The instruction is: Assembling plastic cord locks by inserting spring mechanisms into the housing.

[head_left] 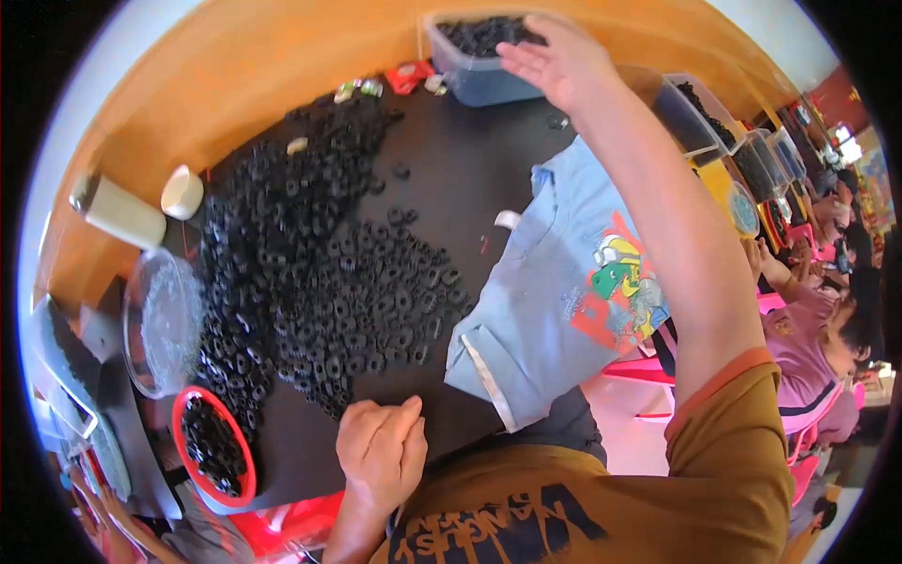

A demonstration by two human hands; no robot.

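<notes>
My right hand (552,64) reaches out over a clear plastic tub (489,83) of small black pieces at the far side of the table. Its fingers are stretched and apart, with nothing seen in them. At the table's near edge my left hand (381,451) is closed with its fingers curled in; whatever it may hold is hidden. Just beyond it spreads a large heap of small black ring-shaped pieces (366,301). A light blue printed shirt (536,310) lies right of the heap, partly under my right forearm.
A red-rimmed oval basket (252,479) holds black pieces at the near left. Beyond it stand a clear round bowl (132,329), a white bottle (122,214) and a white cup (182,193). Red wrappers (407,77) lie by the orange partition (282,66). More tubs (691,117) and people are on the right.
</notes>
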